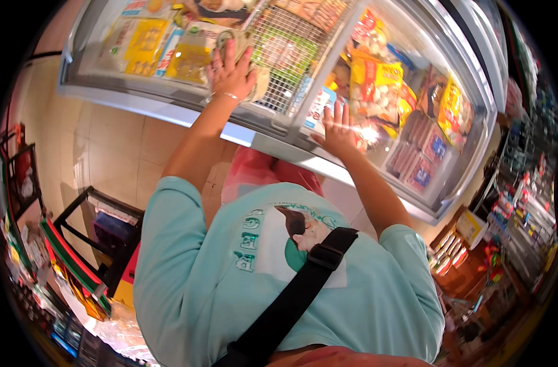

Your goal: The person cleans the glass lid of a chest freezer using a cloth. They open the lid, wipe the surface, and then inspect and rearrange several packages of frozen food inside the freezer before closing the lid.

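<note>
My left hand [231, 75] lies palm down, fingers spread, on a folded pale cloth [257, 87], holding it against the sliding glass lid [93, 75] of a chest freezer. The cloth shows beyond my fingertips and beside my thumb. To the right, my right hand [338, 130] rests spread on the glass, near the freezer's front edge, with nothing in it. Below the glass are yellow food packs [145, 43], a white wire basket [285, 50], yellow bags of frozen balls [375, 87] and trays of sliced meat [414, 149]. Light glares beside my right hand.
The freezer's front rim [168, 112] crosses before my body. A black metal frame [67, 213] stands on the tiled floor [109, 137] at the left. Boxes of goods [448, 250] and crowded shelves [522, 220] are at the right. Clear plastic wrapping [122, 325] lies at lower left.
</note>
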A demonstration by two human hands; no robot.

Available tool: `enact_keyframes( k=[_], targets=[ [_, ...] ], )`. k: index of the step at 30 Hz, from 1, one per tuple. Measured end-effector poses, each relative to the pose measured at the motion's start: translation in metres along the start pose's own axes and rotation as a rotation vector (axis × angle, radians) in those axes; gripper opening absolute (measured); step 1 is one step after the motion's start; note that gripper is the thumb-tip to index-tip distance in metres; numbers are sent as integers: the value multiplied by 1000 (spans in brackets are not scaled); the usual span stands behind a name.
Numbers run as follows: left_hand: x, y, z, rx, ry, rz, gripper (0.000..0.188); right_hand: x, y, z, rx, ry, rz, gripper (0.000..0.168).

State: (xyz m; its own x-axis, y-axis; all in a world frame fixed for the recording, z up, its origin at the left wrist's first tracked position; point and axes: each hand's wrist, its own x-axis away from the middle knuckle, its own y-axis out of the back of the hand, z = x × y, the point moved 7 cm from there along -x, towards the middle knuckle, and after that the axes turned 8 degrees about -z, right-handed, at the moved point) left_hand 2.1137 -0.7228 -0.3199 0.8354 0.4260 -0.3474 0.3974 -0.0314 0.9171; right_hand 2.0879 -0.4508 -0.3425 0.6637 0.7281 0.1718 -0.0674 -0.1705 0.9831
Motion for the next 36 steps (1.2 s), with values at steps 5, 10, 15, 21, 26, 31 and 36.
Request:
enact_keyframes(
  k=[5, 10, 15, 21, 26, 31, 36],
  targets=[
    [40, -1, -34, 33, -1, 110, 56, 162, -31, -62, -280, -338, 76, 60],
    [46, 0, -93, 314, -127, 121, 55, 246, -54, -139, -293, -623, 99, 69],
    [62, -12, -224, 746, -338, 78, 51, 249, -62, -135, -223, -759, 320, 87],
    [43, -53, -247, 220, -578, 219, 50, 248, -66, -135, -253, -771, 341, 85],
    [10, -48, -227, 156, -398, 9, 48, 250, -69, -134, -232, -761, 250, 86],
    [29, -62, -269, 92, -416, 80, 45, 247, -71, -134, -222, -726, 256, 91],
    [53, -50, -308, 264, -652, 106, 45, 249, -72, -132, -244, -738, 346, 89]
  ],
)
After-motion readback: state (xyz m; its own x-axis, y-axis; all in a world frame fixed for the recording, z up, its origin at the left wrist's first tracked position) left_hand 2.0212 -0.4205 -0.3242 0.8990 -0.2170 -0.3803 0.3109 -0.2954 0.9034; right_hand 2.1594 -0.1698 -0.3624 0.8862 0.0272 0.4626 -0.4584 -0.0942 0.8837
